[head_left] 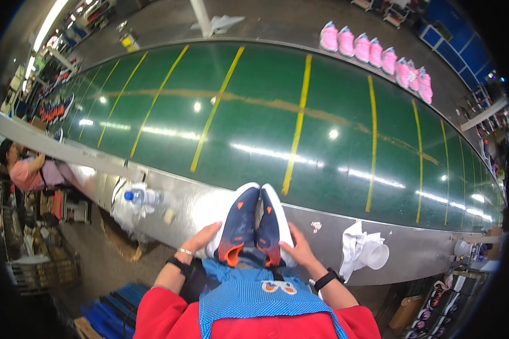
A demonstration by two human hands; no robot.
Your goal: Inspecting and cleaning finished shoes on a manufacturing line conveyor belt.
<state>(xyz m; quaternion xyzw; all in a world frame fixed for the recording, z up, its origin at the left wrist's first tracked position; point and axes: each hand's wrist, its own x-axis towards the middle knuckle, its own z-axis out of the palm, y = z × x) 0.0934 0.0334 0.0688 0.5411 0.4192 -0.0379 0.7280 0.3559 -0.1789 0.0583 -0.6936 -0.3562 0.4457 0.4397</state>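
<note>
A pair of navy sneakers with white soles and orange linings stands side by side at the edge of the metal ledge, toes pointing away from me. My left hand (205, 236) grips the outer side of the left sneaker (241, 219), near its heel. On the other side, my right hand (301, 248) is closed around the outer sole of the right sneaker (272, 221). Both heels are close against my blue apron (254, 299). The fingertips under the soles are partly hidden.
Beyond the ledge (316, 248) runs a green conveyor belt (254, 118) with yellow stripes. Several pink sneakers (375, 52) line its far edge. A blue-capped bottle (144, 196) lies left, and a white cloth (352, 248) and roll (374, 255) lie right. A person (31, 169) works far left.
</note>
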